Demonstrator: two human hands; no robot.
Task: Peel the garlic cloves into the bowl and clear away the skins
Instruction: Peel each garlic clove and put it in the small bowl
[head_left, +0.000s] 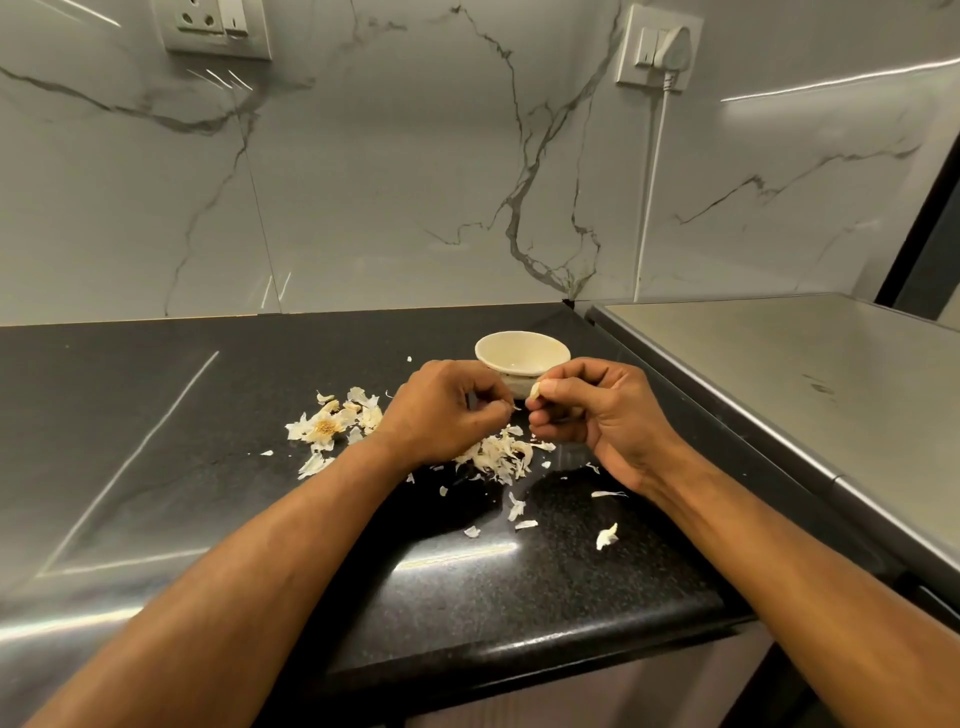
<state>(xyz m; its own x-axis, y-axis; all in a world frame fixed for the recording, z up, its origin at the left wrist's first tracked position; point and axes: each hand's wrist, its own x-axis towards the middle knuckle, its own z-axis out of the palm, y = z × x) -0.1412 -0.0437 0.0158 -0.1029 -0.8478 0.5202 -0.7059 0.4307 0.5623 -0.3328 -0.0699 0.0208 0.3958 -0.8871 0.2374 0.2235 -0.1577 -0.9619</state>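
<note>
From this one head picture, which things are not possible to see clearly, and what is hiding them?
1. Most of the garlic clove: the right hand pinches it, so only a tip shows.
2. What the left hand pinches: too small, covered by its fingertips.
3. The bottom of the bowl: both hands cover its front, so peeled cloves cannot be counted.
4. The skins under the left wrist: partly covered.

Light: moderate, even, from above | Glare: streaks on black countertop (156, 467) and marble backsplash (389, 182) | Distortion: wide-angle bowing at edges | Focus: slightly soft
</note>
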